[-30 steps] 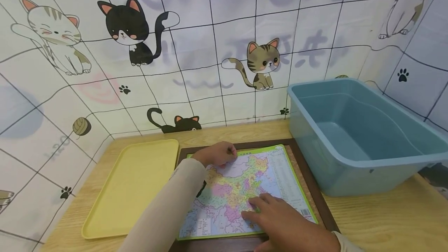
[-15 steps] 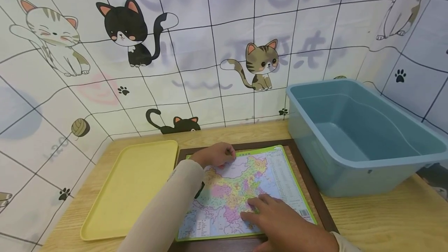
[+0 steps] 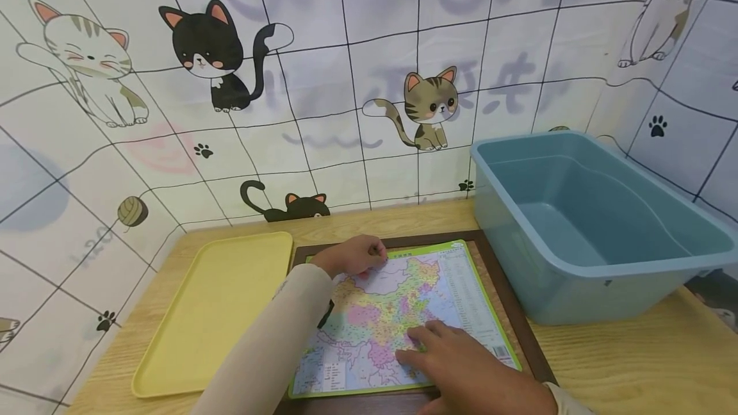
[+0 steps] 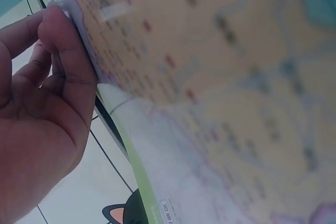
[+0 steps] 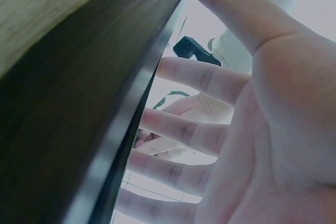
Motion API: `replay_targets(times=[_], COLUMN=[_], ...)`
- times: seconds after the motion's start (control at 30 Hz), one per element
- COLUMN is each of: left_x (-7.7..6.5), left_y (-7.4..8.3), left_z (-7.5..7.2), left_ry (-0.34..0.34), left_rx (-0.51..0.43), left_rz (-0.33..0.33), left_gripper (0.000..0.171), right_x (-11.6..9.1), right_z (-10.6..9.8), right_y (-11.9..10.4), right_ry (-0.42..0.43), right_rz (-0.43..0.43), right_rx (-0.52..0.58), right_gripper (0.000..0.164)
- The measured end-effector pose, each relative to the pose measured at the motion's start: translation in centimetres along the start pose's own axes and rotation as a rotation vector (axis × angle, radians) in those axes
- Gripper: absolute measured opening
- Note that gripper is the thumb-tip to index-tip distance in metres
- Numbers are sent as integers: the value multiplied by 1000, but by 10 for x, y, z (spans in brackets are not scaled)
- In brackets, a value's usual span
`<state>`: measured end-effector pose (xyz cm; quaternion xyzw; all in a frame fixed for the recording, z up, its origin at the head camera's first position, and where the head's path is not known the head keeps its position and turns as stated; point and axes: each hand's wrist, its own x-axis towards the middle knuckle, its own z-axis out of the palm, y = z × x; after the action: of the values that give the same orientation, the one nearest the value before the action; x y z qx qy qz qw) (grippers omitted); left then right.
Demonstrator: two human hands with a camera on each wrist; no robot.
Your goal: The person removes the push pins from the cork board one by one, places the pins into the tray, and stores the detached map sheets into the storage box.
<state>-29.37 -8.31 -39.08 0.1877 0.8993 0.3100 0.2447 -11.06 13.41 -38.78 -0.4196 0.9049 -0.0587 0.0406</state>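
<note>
A map [image 3: 398,312] with a green border lies on a brown-framed board [image 3: 533,351], whose speckled cork-like surface shows along the right side. At the map's top edge, my left hand [image 3: 354,256] brings thumb and fingertips together in a pinch. The left wrist view shows that thumb meeting the index finger [image 4: 23,32] right at the map's edge; what is between them is mostly hidden, and I cannot tell what it is. Lower on the map, my right hand [image 3: 461,360] rests with its fingers spread. Those fingers [image 5: 194,80] reach straight to the board in the right wrist view.
Left of the board lies a flat yellow tray [image 3: 230,312]. A large blue plastic tub [image 3: 576,293] stands at its right, close to the frame. Behind the wooden table [image 3: 623,364] rises a wall covering [image 3: 346,82] printed with cats and grid lines.
Both hands stay in almost the same places on the map. The whole head view has shifted very slightly, with the tray and tub keeping their positions on the table.
</note>
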Motion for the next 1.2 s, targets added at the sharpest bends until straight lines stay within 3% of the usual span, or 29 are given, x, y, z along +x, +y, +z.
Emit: replay_targets(times=[0.7, 0.93, 1.2], left_x=[3, -1, -5], left_y=[-10, -11, -15], left_z=[-1, -5, -12], left_ry=[7, 17, 16], left_rx=[-47, -50, -66], left_rz=[18, 36, 10], left_gripper=[9, 12, 11], right_x=[-1, -1, 0], right_z=[0, -1, 2], right_y=[2, -1, -1], right_ry=[5, 12, -6], right_rz=[-17, -4, 22], right_rx=[17, -8, -10], right_gripper=[67, 67, 69])
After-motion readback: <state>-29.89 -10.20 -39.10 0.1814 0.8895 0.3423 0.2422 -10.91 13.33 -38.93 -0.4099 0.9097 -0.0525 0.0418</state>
